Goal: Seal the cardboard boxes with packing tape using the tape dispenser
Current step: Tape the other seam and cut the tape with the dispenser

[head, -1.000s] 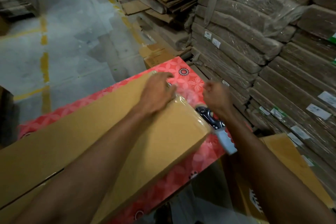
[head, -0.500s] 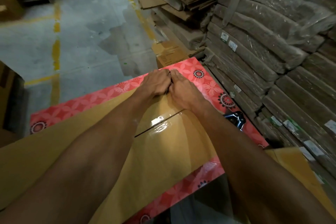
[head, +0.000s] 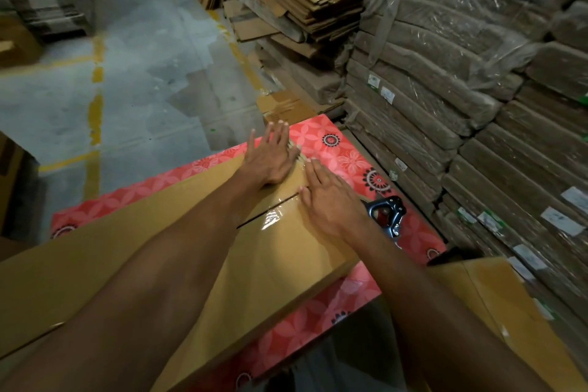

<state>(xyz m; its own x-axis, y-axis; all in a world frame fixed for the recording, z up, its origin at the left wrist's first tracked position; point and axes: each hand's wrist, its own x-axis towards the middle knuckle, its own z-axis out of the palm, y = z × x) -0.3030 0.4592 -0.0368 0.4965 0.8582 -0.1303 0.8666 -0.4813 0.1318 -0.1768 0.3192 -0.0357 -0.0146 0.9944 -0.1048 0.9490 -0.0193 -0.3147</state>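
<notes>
A long brown cardboard box [head: 133, 251] lies on a table with a red flowered cloth [head: 343, 153]. Shiny clear tape [head: 273, 216] runs along the box's centre seam toward its far end. My left hand [head: 270, 156] lies flat with fingers spread on the far end of the box, left of the seam. My right hand [head: 331, 197] rests flat on the box beside it, right of the seam, holding nothing. The black tape dispenser [head: 386, 213] lies on the cloth just right of my right wrist, partly hidden by my forearm.
Wrapped bundles of flat cardboard [head: 477, 105] are stacked close on the right. Loose flattened cartons [head: 302, 0] pile up behind the table. Another brown box [head: 496, 302] sits at the lower right. Grey concrete floor with yellow lines [head: 95, 99] lies to the left.
My right hand put the tape dispenser down on the cloth and came onto the box. Both hands went from curled together at the far edge to flat, spread fingers.
</notes>
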